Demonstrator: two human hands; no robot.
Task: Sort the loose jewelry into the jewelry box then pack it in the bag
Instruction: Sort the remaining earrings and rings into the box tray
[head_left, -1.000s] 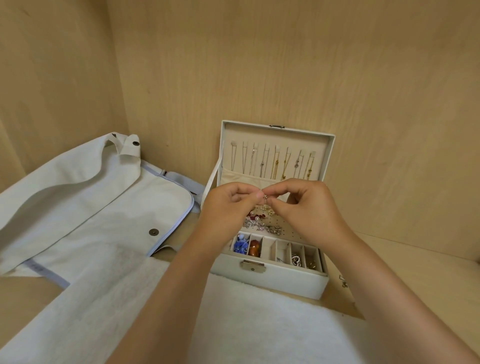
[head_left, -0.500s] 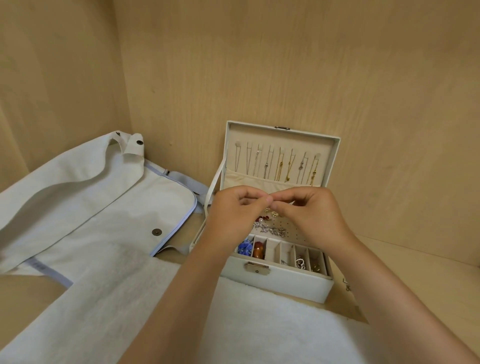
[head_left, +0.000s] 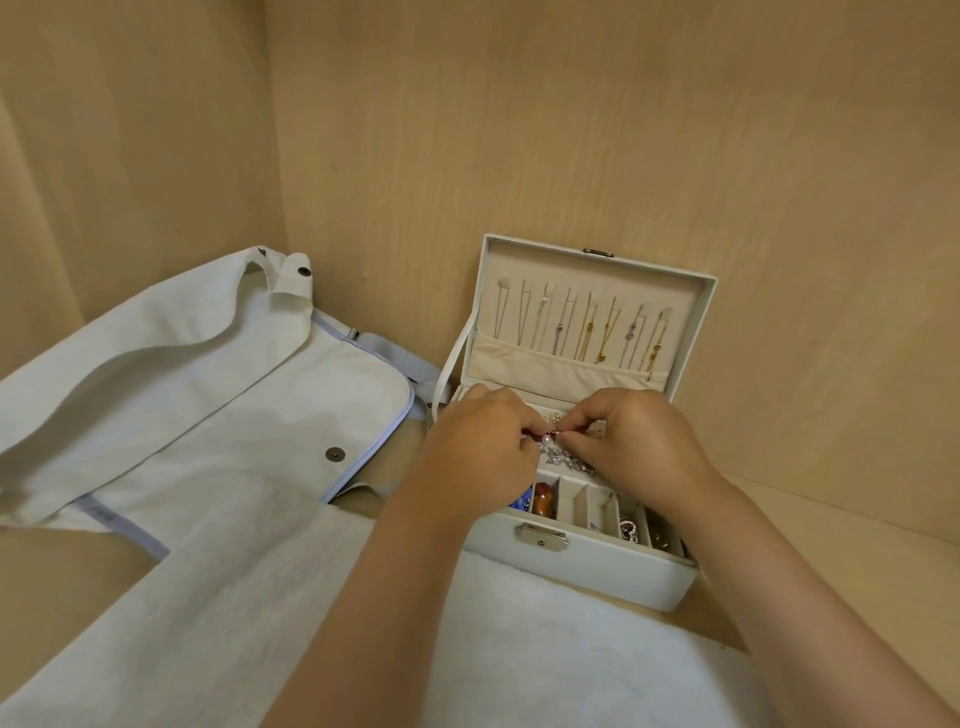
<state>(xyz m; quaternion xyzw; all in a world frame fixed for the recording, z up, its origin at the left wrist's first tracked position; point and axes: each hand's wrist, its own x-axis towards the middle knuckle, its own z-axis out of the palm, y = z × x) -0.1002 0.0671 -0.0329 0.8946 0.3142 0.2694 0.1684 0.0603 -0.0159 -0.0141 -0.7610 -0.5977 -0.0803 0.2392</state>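
A: Lowering, against a second ago: left hand (head_left: 480, 452) and right hand (head_left: 636, 441) down from above the jewelry box (head_left: 587, 574) onto its studded upper tray, fingertips of both pinching one small piece (head_left: 551, 435).

B: Meaning for the sort?

A: Probably seating that piece. Bag (head_left: 208, 395) flat and unpacked, just left of the box.

B: Materials?

A: Smooth pale leatherette shell, metal clasp (head_left: 541, 538), velvety cream lining. Fine chains (head_left: 587, 332) hung in the upright lid. Glossy beads (head_left: 541, 505) in narrow front slots. Matte canvas bag, fluffy white cloth (head_left: 545, 649), wooden desk (head_left: 831, 519).
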